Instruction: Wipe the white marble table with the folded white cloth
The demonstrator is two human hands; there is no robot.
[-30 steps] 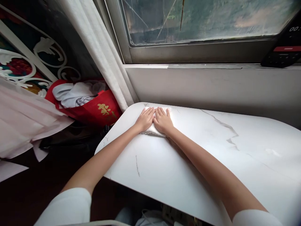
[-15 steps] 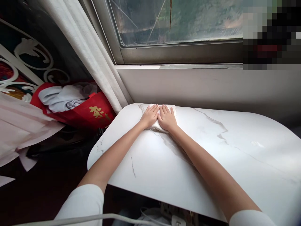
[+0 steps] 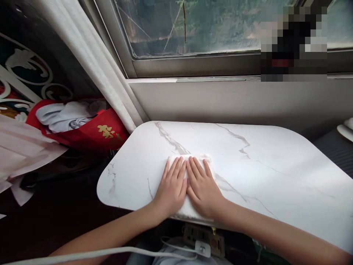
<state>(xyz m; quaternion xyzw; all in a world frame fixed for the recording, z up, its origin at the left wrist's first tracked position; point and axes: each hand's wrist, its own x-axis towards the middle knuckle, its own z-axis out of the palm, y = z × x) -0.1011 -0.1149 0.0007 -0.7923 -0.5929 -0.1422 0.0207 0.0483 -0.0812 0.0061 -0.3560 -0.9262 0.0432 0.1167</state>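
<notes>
A white cloth (image 3: 190, 210) lies flat on the white, grey-veined table top (image 3: 127, 165), reaching its front edge. My left hand (image 3: 171, 187) rests flat on the cloth's left part, fingers stretched toward the window. Beside it my right hand (image 3: 202, 187) presses flat on the right part, with the thumbs of both hands close together. Much of the cloth is hidden under the palms.
Behind the table stand a wall and a window (image 3: 193, 33). At left are a white curtain (image 3: 91, 62) and a red bag (image 3: 88, 134) holding pale fabric. A white cable (image 3: 110, 252) crosses the bottom, near a power strip (image 3: 204, 235).
Both hands and the cloth have moved from the table's far edge to its near edge. The view has turned slightly to the right.
</notes>
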